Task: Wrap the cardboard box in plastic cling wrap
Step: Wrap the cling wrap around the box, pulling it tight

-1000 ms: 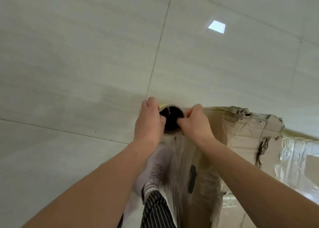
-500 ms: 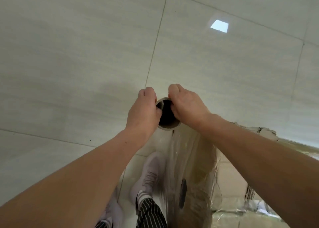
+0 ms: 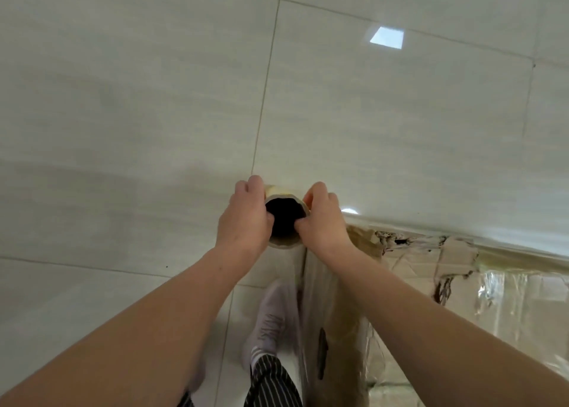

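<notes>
Hands grip the cling wrap roll by its upright core: left hand curled round one side, right hand pinching the opposite rim, thumb inside. A moment ago that hand lay over the far rim. Film hangs against the cardboard box corner, and more of its torn top now shows.

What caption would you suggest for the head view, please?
Left hand and right hand grip the top rim of the cling wrap roll beside the torn cardboard box.
</notes>
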{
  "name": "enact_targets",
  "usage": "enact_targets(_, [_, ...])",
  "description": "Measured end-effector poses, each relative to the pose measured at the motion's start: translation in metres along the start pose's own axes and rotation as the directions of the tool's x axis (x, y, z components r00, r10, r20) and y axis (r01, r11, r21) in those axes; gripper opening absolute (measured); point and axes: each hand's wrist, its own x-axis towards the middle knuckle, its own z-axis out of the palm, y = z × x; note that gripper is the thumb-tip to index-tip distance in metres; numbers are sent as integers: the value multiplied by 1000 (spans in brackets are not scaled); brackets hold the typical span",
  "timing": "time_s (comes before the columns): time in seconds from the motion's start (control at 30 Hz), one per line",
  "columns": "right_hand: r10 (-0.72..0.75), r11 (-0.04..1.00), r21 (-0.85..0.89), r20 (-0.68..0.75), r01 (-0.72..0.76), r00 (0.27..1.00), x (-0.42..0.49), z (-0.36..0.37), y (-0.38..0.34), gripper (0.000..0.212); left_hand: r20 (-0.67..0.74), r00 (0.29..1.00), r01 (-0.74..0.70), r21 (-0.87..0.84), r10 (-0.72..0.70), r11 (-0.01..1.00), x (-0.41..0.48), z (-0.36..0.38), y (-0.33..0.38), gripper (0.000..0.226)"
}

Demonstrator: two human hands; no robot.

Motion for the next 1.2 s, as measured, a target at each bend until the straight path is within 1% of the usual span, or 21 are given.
enact_targets(0.03, [-31, 999, -25, -12, 30, 999, -1, 0, -2, 31, 17, 1000, -27, 43, 26, 999, 4, -3, 0, 25])
enact_targets(0.1, [-119, 985, -128, -24, 115, 993, -1, 1, -9, 34, 52, 995, -84, 90, 80, 992, 12, -9, 1, 25])
enact_targets(0.17, [-198, 953, -239, -33, 184, 980, 1, -2, -14, 35, 97, 986, -144, 99, 135, 985, 20, -15, 4, 23])
enact_targets(0.23, [-276, 913, -326, -49, 246, 960, 11, -11, -18, 33, 109, 978, -188, 80, 179, 979, 27, -19, 10, 22])
enact_targets(0.27, [-363, 870, -376, -50, 320, 930, 18, -17, -19, 32, 103, 974, -210, 66, 203, 975, 31, -21, 14, 22])
enact_targets(0.3, [-442, 815, -425, -18, 393, 897, 27, -25, -21, 32, 96, 969, -232, 49, 226, 972, 35, -23, 19, 21])
enact_targets(0.37, [-532, 723, -516, 9, 460, 847, 43, -44, -24, 35, 80, 961, -266, 11, 264, 964, 46, -25, 31, 19])
enact_targets(0.4, [-533, 698, -541, 45, 469, 845, 50, -50, -25, 34, 83, 959, -272, -4, 271, 962, 51, -25, 36, 19])
enact_targets(0.43, [-514, 688, -564, 64, 456, 855, 54, -55, -26, 30, 95, 957, -275, -12, 275, 961, 55, -25, 42, 19])
enact_targets(0.47, [-481, 708, -570, 43, 417, 876, 56, -56, -25, 27, 113, 953, -280, -13, 280, 960, 59, -24, 45, 20])
enact_targets(0.5, [-416, 762, -543, 6, 353, 909, 56, -56, -23, 24, 132, 950, -285, -11, 284, 958, 62, -24, 46, 20])
enact_targets(0.57, [-212, 896, -415, -89, 157, 973, 53, -53, -22, 24, 166, 942, -296, 7, 291, 955, 66, -25, 45, 22])
enact_targets(0.6, [-110, 948, -312, -136, 62, 985, 52, -52, -24, 25, 181, 940, -298, 13, 291, 955, 68, -26, 44, 23])
enact_targets(0.63, [-17, 975, -221, -162, -19, 987, 51, -51, -25, 27, 192, 938, -296, 9, 288, 955, 68, -27, 42, 22])
enact_targets(0.67, [70, 983, -155, -156, -95, 985, 52, -51, -25, 29, 202, 937, -291, 4, 284, 957, 69, -28, 40, 21])
enact_targets(0.73, [211, 972, -80, -91, -219, 973, 51, -54, -26, 32, 223, 935, -283, 1, 276, 959, 70, -30, 39, 21])
enact_targets(0.87, [379, 925, -20, -3, -379, 926, 45, -53, -28, 29, 263, 923, -293, 9, 281, 956, 72, -31, 42, 20])
enact_targets(0.97, [422, 906, -21, -1, -422, 906, 44, -50, -29, 32, 301, 905, -328, 42, 301, 944, 74, -32, 45, 24])
enact_targets(1.03, [401, 915, -33, -48, -403, 915, 44, -50, -28, 30, 322, 896, -339, 58, 304, 939, 75, -31, 48, 28])
enact_targets(1.1, [330, 939, -69, -102, -337, 939, 47, -54, -29, 25, 326, 896, -340, 71, 300, 938, 78, -31, 52, 28])
enact_targets(1.2, [149, 963, -204, -144, -177, 978, 55, -68, -30, 24, 291, 911, -318, 41, 293, 947, 84, -28, 65, 26])
